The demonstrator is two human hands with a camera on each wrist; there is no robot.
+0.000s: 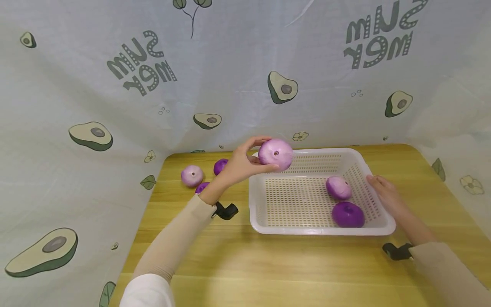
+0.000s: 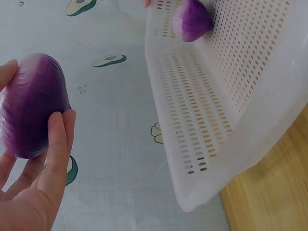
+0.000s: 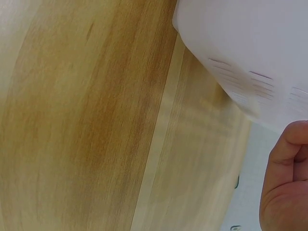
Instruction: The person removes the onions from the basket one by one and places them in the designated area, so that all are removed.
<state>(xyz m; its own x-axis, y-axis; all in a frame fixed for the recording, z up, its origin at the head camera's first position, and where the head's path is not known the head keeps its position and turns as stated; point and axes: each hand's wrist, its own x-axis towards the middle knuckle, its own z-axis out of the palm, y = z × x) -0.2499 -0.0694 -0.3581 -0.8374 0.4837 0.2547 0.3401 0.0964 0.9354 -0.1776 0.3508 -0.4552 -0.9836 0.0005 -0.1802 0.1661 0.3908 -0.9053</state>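
In the head view my left hand (image 1: 239, 167) holds a purple onion (image 1: 276, 154) up over the far left corner of a white plastic basket (image 1: 303, 230). Thumb and fingers clasp the onion's sides, as the left wrist view also shows, with the onion (image 2: 36, 108) beside the basket's rim there. My right hand (image 1: 387, 194) grips the basket's right rim; curled fingers (image 3: 284, 144) appear against its outer wall in the right wrist view. Inside, at the right end, lie a paler onion (image 1: 339, 188) and a dark purple onion (image 1: 348, 214).
Left of the basket, a pale onion (image 1: 192, 175) and two dark onions, one farther back (image 1: 220, 166) and one partly behind my left forearm (image 1: 201, 186), rest on the wooden table (image 1: 230, 260). A cloth printed with avocados (image 1: 238, 59) hangs behind the table.
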